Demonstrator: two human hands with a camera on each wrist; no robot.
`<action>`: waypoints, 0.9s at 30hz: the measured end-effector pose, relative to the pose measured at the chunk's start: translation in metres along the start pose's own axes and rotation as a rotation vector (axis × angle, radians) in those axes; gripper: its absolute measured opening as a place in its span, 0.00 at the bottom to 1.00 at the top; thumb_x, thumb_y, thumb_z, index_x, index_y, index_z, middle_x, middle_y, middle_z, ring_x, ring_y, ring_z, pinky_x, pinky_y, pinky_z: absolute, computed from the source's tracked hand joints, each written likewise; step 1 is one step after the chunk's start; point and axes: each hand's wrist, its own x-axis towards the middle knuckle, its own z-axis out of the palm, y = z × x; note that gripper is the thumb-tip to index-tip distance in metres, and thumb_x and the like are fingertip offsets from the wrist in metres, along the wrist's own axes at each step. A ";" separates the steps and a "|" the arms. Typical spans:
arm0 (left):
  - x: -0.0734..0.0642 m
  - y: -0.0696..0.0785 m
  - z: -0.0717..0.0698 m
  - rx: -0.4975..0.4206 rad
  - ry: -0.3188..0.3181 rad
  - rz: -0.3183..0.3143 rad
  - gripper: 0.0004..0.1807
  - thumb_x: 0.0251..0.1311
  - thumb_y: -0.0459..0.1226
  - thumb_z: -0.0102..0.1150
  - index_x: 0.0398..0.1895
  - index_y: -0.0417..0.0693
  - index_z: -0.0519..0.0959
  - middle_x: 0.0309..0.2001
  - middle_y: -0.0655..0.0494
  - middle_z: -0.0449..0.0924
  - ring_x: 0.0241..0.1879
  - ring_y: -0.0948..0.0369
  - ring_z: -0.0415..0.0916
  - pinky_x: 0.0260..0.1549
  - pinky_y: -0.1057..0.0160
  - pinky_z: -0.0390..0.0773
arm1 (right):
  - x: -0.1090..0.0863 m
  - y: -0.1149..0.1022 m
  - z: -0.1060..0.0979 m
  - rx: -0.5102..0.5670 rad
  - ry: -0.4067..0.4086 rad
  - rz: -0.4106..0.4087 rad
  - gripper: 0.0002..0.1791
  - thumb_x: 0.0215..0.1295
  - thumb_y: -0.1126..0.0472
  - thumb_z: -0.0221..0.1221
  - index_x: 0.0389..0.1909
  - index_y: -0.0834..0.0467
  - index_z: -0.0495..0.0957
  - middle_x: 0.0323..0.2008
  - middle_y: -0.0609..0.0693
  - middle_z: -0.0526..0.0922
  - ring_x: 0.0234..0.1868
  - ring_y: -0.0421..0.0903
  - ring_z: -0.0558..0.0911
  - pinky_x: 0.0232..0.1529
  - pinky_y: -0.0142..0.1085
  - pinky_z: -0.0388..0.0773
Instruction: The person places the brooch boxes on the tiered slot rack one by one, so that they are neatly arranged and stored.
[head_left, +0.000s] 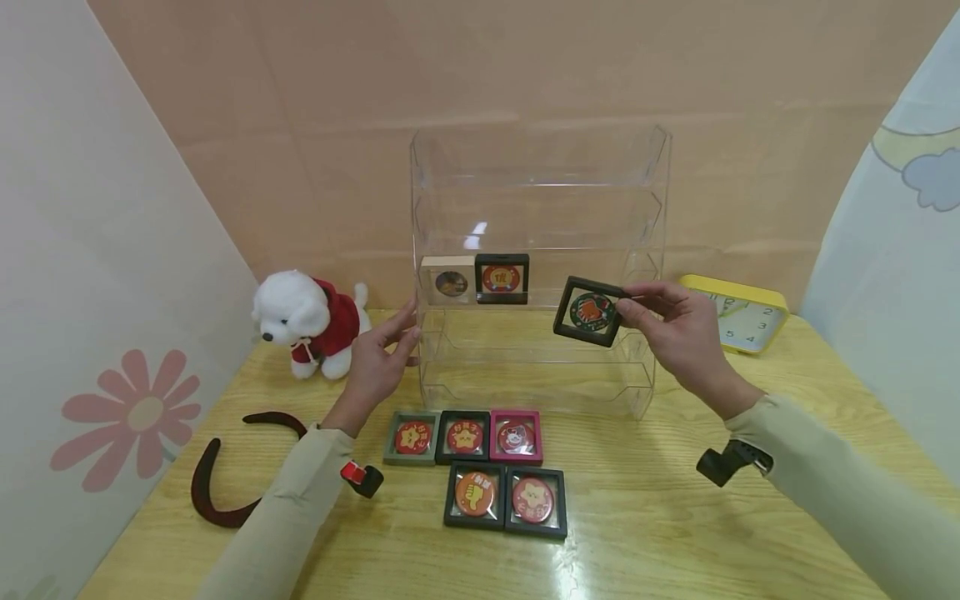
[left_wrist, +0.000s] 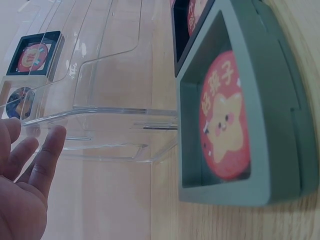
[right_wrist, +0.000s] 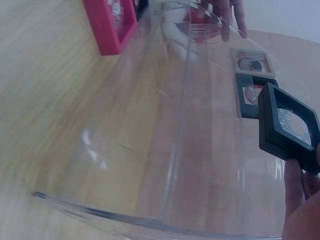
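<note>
Pinched at its right edge by my right hand [head_left: 678, 337] is a black display frame [head_left: 588, 312] holding a dark green round badge, tilted in front of a clear acrylic rack [head_left: 540, 375]. My left hand [head_left: 378, 358] touches the left side of that rack, its fingers loosely extended. On a middle tier sit a cream frame [head_left: 447, 282] and a black frame with a red badge [head_left: 502, 279], side by side. The right wrist view shows the held frame [right_wrist: 287, 125] close up, with fingers at its edge.
Several framed badges lie on the wooden table before the rack, among them a grey-green frame [head_left: 412, 437] and a pink frame [head_left: 516, 437]. A plush dog [head_left: 307, 321] and a dark headband [head_left: 213, 492] are at left. A yellow clock [head_left: 738, 312] stands at right.
</note>
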 end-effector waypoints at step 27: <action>-0.001 0.000 0.001 0.006 0.008 0.010 0.24 0.64 0.25 0.54 0.64 0.38 0.69 0.54 0.35 0.74 0.46 0.43 0.77 0.29 0.49 0.84 | 0.057 -0.005 0.027 -0.120 0.159 -0.045 0.11 0.59 0.68 0.64 0.40 0.70 0.81 0.35 0.51 0.83 0.38 0.39 0.80 0.37 0.24 0.79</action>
